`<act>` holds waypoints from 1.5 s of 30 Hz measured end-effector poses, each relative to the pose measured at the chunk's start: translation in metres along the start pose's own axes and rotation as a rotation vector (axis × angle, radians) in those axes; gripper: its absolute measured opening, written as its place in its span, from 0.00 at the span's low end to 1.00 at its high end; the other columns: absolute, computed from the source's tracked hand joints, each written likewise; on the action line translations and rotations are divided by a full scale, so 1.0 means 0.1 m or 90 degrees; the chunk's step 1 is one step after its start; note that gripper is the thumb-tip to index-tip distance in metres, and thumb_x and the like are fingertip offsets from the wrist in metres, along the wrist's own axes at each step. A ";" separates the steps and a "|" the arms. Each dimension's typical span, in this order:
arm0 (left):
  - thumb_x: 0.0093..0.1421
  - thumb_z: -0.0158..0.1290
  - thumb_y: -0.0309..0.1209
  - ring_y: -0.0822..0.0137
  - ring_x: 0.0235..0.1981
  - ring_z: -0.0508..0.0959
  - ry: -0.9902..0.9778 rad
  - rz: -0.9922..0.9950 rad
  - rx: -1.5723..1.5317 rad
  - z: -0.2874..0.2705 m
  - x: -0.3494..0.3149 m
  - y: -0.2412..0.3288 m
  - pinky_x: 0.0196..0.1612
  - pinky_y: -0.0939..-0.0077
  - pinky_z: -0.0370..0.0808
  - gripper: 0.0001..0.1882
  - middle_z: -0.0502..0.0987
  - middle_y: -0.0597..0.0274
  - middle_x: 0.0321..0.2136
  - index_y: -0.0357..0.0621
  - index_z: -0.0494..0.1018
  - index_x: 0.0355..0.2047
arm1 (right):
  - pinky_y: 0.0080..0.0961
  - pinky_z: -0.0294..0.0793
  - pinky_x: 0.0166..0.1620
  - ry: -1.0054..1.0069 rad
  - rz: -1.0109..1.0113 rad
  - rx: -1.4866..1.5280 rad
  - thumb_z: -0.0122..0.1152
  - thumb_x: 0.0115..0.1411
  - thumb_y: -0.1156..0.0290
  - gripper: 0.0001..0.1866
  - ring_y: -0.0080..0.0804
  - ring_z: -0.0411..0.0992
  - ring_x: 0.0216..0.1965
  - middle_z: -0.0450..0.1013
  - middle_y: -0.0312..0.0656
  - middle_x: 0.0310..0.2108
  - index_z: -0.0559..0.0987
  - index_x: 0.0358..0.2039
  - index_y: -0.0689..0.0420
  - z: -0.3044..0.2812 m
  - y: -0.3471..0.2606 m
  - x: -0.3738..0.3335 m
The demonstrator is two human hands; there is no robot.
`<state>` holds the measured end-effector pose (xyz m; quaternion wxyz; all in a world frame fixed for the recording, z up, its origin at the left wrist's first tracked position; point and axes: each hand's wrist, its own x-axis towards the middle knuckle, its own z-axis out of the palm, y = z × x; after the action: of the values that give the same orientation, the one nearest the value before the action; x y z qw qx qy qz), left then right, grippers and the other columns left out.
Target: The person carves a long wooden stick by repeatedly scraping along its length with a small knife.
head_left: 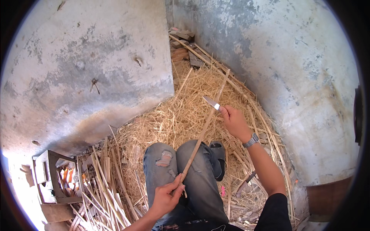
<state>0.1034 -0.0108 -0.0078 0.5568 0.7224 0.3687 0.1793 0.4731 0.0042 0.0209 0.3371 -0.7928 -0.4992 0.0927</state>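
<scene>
A long, thin bamboo strip (200, 141) slants up and away from my lap across my right thigh. Its near end is gripped in my left hand (167, 198), the fingers closed round it. Farther out, my right hand (234, 122) is wrapped round the handle of a small knife (210, 101), hiding most of that handle. The blade points to the upper left and crosses over the strip; whether it touches the strip I cannot tell. Beneath the strip lie my knees in torn jeans (162, 169).
Pale shavings (150, 119) cover the floor ahead. Long poles (246, 94) lie along the right wall (285, 77). Several loose strips (102, 184) are piled at left beside a box-like frame (59, 192). Bricks (185, 35) fill the far corner. A dark-bladed tool (246, 183) lies near my right elbow.
</scene>
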 end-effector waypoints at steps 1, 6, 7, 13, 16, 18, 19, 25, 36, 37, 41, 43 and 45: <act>0.66 0.59 0.28 0.83 0.21 0.71 -0.001 0.002 -0.001 0.00 0.00 0.02 0.26 0.83 0.71 0.23 0.78 0.65 0.21 0.38 0.74 0.60 | 0.41 0.66 0.26 0.029 0.003 -0.024 0.51 0.72 0.58 0.20 0.51 0.68 0.19 0.70 0.52 0.18 0.77 0.30 0.62 0.00 0.04 0.02; 0.64 0.59 0.26 0.84 0.23 0.67 0.024 -0.029 -0.002 -0.01 0.00 0.14 0.27 0.84 0.67 0.20 0.73 0.63 0.18 0.33 0.76 0.56 | 0.42 0.66 0.24 0.083 -0.019 -0.012 0.51 0.72 0.57 0.21 0.52 0.66 0.17 0.68 0.53 0.16 0.77 0.30 0.61 0.26 0.05 -0.03; 0.64 0.59 0.26 0.84 0.23 0.67 0.023 -0.030 -0.002 -0.01 0.00 0.15 0.27 0.84 0.67 0.20 0.73 0.63 0.18 0.33 0.76 0.56 | 0.43 0.66 0.24 0.099 -0.041 0.003 0.50 0.72 0.58 0.21 0.52 0.66 0.16 0.68 0.53 0.16 0.77 0.30 0.61 0.29 0.05 -0.06; 0.65 0.58 0.26 0.83 0.24 0.69 0.031 -0.041 0.017 0.01 0.06 0.14 0.29 0.84 0.68 0.20 0.76 0.65 0.20 0.31 0.75 0.56 | 0.40 0.67 0.26 -0.114 -0.061 0.113 0.50 0.73 0.58 0.22 0.48 0.67 0.18 0.68 0.51 0.16 0.76 0.28 0.61 0.50 -0.32 -0.51; 0.66 0.58 0.26 0.82 0.31 0.74 0.025 -0.078 -0.001 -0.02 0.05 0.08 0.36 0.85 0.72 0.20 0.82 0.62 0.29 0.29 0.75 0.56 | 0.40 0.67 0.25 -0.146 -0.073 0.100 0.50 0.72 0.58 0.21 0.51 0.69 0.18 0.68 0.52 0.16 0.77 0.28 0.60 0.49 -0.68 -0.79; 0.67 0.58 0.27 0.80 0.41 0.77 0.003 -0.101 -0.061 -0.03 0.03 0.05 0.45 0.86 0.73 0.20 0.84 0.57 0.41 0.28 0.74 0.56 | 0.42 0.67 0.24 -0.136 -0.081 0.066 0.51 0.72 0.58 0.21 0.55 0.71 0.19 0.69 0.54 0.17 0.77 0.26 0.60 0.50 -0.70 -0.88; 0.67 0.58 0.27 0.80 0.41 0.77 0.005 -0.101 -0.061 -0.03 0.03 0.03 0.45 0.86 0.73 0.20 0.84 0.57 0.41 0.28 0.74 0.56 | 0.42 0.67 0.24 -0.136 -0.083 0.066 0.51 0.72 0.58 0.21 0.55 0.71 0.19 0.69 0.54 0.17 0.77 0.26 0.60 0.49 -0.67 -0.88; 0.68 0.57 0.29 0.85 0.27 0.67 -0.010 -0.071 -0.166 0.00 0.01 -0.06 0.29 0.88 0.67 0.20 0.75 0.76 0.28 0.33 0.74 0.58 | 0.44 0.68 0.25 -0.012 0.030 0.082 0.50 0.72 0.57 0.23 0.53 0.71 0.19 0.70 0.55 0.16 0.78 0.26 0.60 0.27 -0.31 -0.38; 0.69 0.56 0.28 0.86 0.21 0.61 -0.016 -0.168 -0.217 -0.05 0.09 0.11 0.23 0.86 0.59 0.20 0.68 0.80 0.21 0.35 0.74 0.60 | 0.47 0.68 0.23 -0.120 -0.060 0.068 0.52 0.71 0.55 0.24 0.57 0.71 0.18 0.69 0.54 0.14 0.77 0.23 0.59 0.58 -0.49 -0.96; 0.69 0.56 0.28 0.86 0.21 0.61 -0.015 -0.171 -0.217 -0.06 0.08 0.09 0.23 0.86 0.59 0.20 0.68 0.80 0.21 0.35 0.74 0.60 | 0.47 0.68 0.23 -0.123 -0.060 0.070 0.52 0.71 0.55 0.24 0.57 0.71 0.18 0.69 0.54 0.14 0.77 0.23 0.59 0.58 -0.56 -1.05; 0.69 0.55 0.29 0.85 0.25 0.65 -0.030 -0.148 -0.211 -0.07 0.11 -0.02 0.27 0.86 0.63 0.20 0.74 0.73 0.26 0.33 0.74 0.59 | 0.47 0.70 0.25 -0.279 -0.036 0.040 0.53 0.70 0.55 0.24 0.57 0.72 0.19 0.70 0.54 0.15 0.77 0.22 0.59 0.31 -0.88 -1.31; 0.69 0.56 0.29 0.85 0.31 0.70 -0.044 -0.154 -0.224 -0.10 0.12 -0.02 0.32 0.88 0.69 0.20 0.81 0.66 0.33 0.29 0.73 0.58 | 0.48 0.70 0.25 -0.330 -0.018 0.068 0.53 0.70 0.55 0.24 0.57 0.72 0.19 0.70 0.54 0.15 0.77 0.22 0.60 0.25 -0.84 -1.31; 0.70 0.55 0.30 0.86 0.23 0.66 -0.102 -0.214 -0.307 -0.12 0.14 0.04 0.24 0.87 0.64 0.20 0.75 0.74 0.24 0.32 0.74 0.59 | 0.47 0.70 0.26 -0.151 0.001 0.073 0.53 0.71 0.56 0.24 0.57 0.72 0.20 0.71 0.55 0.16 0.77 0.22 0.61 0.27 -0.60 -1.12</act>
<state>0.1057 0.0071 -0.0022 0.7614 0.5103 0.3846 0.1094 0.3621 -0.0634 0.0169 0.3206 -0.7559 -0.5290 0.2145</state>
